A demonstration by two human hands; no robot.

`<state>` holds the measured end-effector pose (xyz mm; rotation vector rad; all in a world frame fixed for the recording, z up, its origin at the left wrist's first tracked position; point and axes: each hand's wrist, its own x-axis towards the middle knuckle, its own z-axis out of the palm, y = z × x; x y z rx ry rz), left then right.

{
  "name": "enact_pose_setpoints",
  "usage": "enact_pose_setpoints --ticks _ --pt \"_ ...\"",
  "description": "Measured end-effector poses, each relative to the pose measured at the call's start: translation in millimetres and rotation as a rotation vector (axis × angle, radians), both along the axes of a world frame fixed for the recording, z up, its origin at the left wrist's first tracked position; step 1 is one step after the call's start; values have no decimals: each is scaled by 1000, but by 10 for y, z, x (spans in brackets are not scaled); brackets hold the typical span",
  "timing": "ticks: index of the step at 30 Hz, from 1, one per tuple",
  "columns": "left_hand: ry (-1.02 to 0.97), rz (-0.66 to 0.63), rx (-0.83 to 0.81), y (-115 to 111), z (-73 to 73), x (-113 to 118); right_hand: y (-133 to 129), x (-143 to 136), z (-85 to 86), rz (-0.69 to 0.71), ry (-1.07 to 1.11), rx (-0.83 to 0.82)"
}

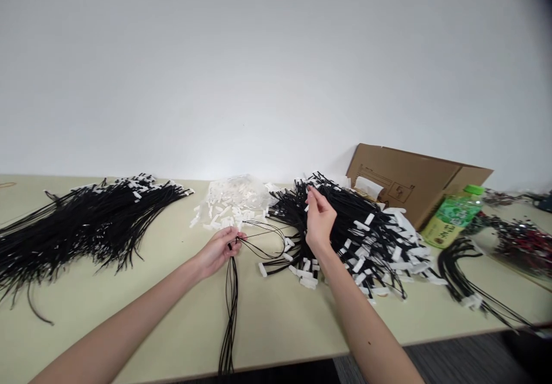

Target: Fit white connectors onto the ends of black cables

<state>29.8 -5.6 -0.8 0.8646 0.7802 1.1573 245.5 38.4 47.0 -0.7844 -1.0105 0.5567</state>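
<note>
My left hand [222, 250] is closed round a small bunch of thin black cables [230, 315]. Their lower ends hang down over the front of the table, while a few thin loops [269, 240] curve out to the right of the fingers. My right hand [319, 217] is raised over a big heap of black cables with white connector ends [366, 252]. Its thumb and forefinger are pinched together at the heap's far left side. What lies between those fingertips is too small to make out against the dark cables.
A clear bag with small white plastic pieces [235, 200] lies behind my left hand. Another heap of black cables [95, 223] spreads at the left. On the right are a cardboard box [409, 180], a green-capped bottle [452, 217] and a separate cable bundle [459, 275].
</note>
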Motion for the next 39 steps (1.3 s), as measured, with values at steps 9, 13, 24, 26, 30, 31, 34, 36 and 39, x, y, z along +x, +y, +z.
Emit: enact_pose_setpoints --ticks 9,13,24,26,30,31,34,36,39 --pt "-55 -62 122 -80 79 28 -317 -426 -178 -67 -874 368" --pt "-49 -55 153 -100 134 41 -373 -465 -198 -93 -919 425" --pt "-18 -74 188 -116 131 63 -395 -477 -182 -103 -903 416" --pt "-18 -75 182 -128 138 63 -388 -472 -192 -106 -921 408" --pt "-2 -81 194 -132 140 55 -377 -478 -202 -110 -932 403" --pt "9 -83 207 -128 136 53 -378 -482 -201 -106 -926 402" --pt "57 -84 263 -110 111 50 -387 -492 -191 -75 -879 388" --pt "106 -82 302 -99 85 49 -396 -496 -181 -37 -833 360" --pt "191 -71 362 -85 41 48 -401 -503 -173 23 -760 283"
